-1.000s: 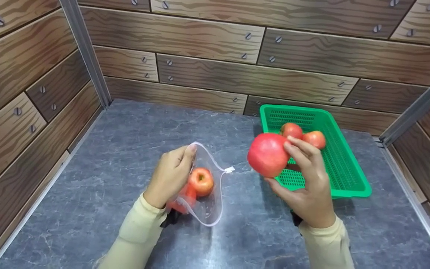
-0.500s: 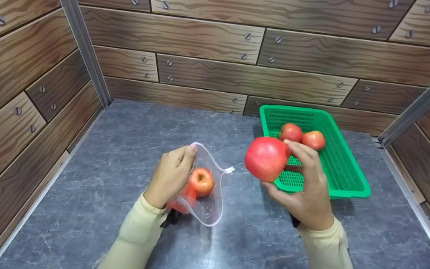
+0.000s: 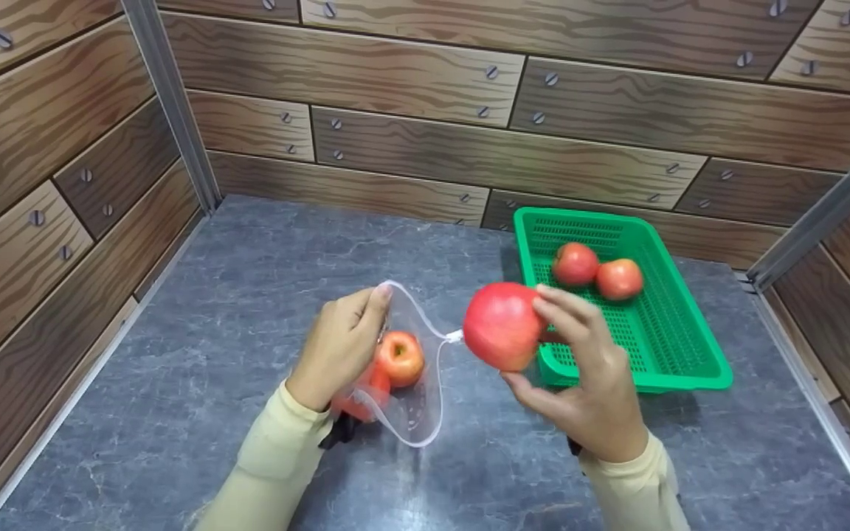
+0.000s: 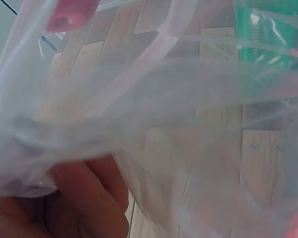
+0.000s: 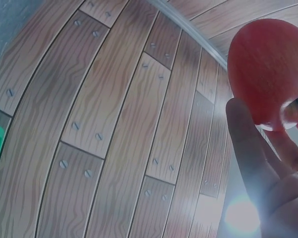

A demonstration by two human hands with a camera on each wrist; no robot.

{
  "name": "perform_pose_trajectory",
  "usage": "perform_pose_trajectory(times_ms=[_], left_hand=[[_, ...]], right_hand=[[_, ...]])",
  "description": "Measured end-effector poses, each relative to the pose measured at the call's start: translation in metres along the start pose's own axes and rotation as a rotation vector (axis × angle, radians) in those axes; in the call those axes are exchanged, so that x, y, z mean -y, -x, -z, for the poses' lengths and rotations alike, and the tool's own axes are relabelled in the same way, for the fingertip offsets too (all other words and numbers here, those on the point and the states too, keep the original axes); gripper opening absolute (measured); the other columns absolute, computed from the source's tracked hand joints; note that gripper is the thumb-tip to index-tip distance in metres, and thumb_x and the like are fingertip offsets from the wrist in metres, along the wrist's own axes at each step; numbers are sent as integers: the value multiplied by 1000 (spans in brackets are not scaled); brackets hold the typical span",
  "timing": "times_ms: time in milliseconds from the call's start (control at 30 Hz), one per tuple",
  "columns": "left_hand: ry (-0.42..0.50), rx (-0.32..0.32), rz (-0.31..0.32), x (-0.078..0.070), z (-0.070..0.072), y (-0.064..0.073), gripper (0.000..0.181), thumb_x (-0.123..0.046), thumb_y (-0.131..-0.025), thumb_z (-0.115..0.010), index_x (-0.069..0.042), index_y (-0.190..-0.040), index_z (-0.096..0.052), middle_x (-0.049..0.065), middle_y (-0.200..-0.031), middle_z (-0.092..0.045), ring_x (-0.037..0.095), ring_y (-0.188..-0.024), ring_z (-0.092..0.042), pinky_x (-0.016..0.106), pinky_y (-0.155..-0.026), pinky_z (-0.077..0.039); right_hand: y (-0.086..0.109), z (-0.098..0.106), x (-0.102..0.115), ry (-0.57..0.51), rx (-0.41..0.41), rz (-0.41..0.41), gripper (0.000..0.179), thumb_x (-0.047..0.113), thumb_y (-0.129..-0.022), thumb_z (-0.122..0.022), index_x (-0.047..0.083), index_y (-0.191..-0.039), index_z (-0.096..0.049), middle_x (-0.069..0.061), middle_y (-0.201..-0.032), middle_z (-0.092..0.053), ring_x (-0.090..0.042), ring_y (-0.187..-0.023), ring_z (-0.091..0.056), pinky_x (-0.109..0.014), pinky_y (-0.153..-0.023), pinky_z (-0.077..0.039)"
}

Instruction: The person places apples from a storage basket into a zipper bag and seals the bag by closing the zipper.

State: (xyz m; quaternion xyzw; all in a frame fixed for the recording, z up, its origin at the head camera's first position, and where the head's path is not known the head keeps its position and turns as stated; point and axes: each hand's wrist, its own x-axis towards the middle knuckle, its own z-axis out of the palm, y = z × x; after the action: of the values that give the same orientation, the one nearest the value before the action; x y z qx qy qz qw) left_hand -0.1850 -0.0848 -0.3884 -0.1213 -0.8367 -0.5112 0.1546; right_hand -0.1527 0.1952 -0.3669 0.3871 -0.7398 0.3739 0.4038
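My left hand (image 3: 340, 343) pinches the rim of a clear plastic zip bag (image 3: 421, 424), whose mouth gapes toward the right. Inside the bag lies an apple (image 3: 401, 359) with its stem end up, and more red fruit shows through the plastic under the hand. My right hand (image 3: 591, 376) holds a large red apple (image 3: 502, 324) between thumb and fingertips, just right of the bag's white zip slider (image 3: 454, 336). In the right wrist view the held apple (image 5: 268, 69) is at the upper right. Blurred plastic (image 4: 139, 99) covers most of the left wrist view.
A green slotted basket (image 3: 690, 332) stands at the back right with two apples, one on the left (image 3: 575, 264) and one on the right (image 3: 620, 279). Wood-patterned walls (image 3: 410, 140) enclose the grey marbled tabletop (image 3: 285, 243) at the back and sides.
My right hand has carried the apple left and slightly down, from in front of the basket to beside the bag's mouth. The left hand and the bag have stayed nearly still.
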Motion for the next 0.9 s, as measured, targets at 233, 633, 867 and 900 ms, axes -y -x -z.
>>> perform_pose_trajectory(times_ms=[233, 633, 867, 900], left_hand=[[3, -1, 1, 0, 0, 0, 49, -40, -111, -48, -16, -68, -46, -7, -61, -38, 9, -56, -36, 28, -56, -32], [25, -1, -12, -2, -3, 0, 47, -36, -110, -50, -14, -69, -49, -5, -61, -40, 9, -55, -37, 26, -54, -33], [37, 15, -5, -3, -5, 0, 44, -37, -111, -47, -15, -75, -58, -7, -62, -44, 8, -56, -42, 27, -54, -38], [54, 9, 1, -2, -5, 0, 44, -37, -111, -47, -14, -75, -58, -7, -61, -45, 8, -55, -43, 26, -52, -38]], right_hand=[[3, -26, 3, 35, 131, 96, 67, 17, -71, -87, -2, -130, -64, -22, -132, -62, -30, -102, -72, -28, -86, -59], [19, -80, 5, 225, 412, 112, 78, 23, -71, -94, 12, -141, -60, -12, -138, -62, -27, -124, -62, -56, -112, -43], [22, -95, -7, 284, 470, 208, 57, 15, -81, -87, 19, -134, -69, -2, -143, -62, -31, -143, -46, -67, -121, -15], [21, -95, -9, 283, 458, 224, 51, 11, -83, -83, 19, -132, -70, -2, -144, -62, -32, -144, -46, -67, -122, -15]])
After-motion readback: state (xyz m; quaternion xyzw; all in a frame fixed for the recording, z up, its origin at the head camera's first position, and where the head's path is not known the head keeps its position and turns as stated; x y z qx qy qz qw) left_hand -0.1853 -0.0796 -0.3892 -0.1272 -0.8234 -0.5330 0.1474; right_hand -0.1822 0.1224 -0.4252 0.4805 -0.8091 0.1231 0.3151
